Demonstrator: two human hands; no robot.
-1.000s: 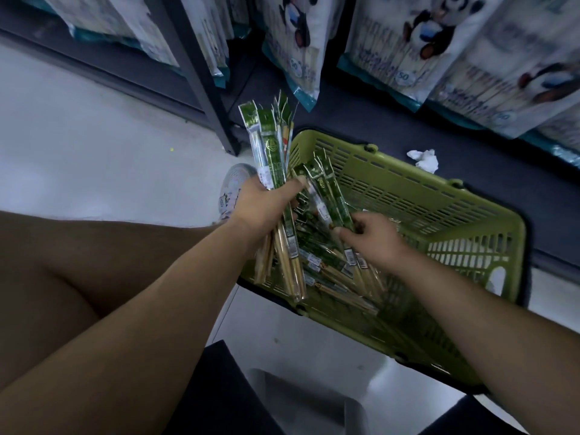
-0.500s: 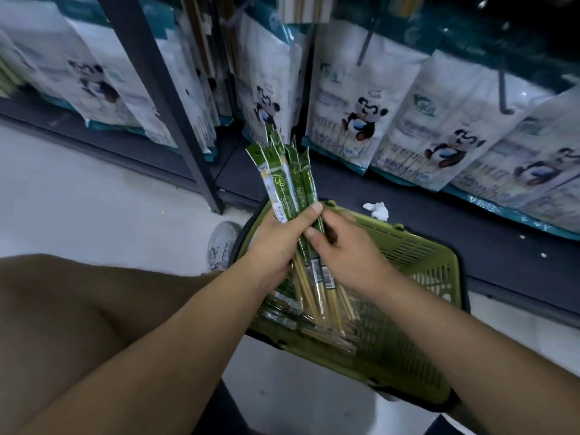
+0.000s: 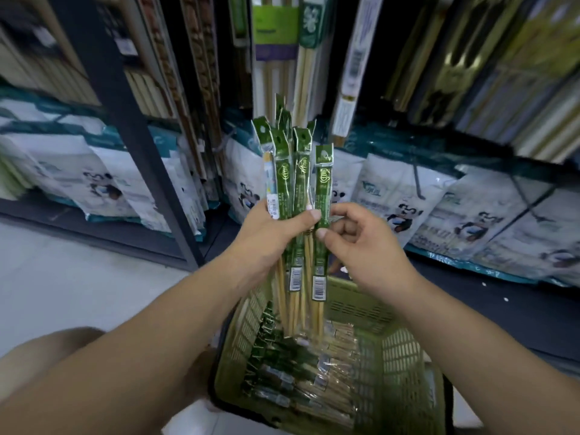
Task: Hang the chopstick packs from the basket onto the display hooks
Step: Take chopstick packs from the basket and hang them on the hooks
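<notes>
Several chopstick packs (image 3: 301,171) upright above open basket (image 3: 400,359)

Hands: 2, left hand (image 3: 270,237) and right hand (image 3: 361,243). Basket (image 3: 405,356): 1, green. In the left-hand grip, chopstick packs (image 3: 282,183): about 6 green header tabs countable, possibly more hidden behind. Pinched by the right hand, single pack (image 3: 323,189): 1. In the basket, loose packs (image 3: 298,372): a dozen-plus, overlapped, exact count unreadable. On the lower shelf, panda bags (image 3: 398,199): at least 5, blurred toward the edges. Dark shelf post (image 3: 125,120): 1.
</notes>
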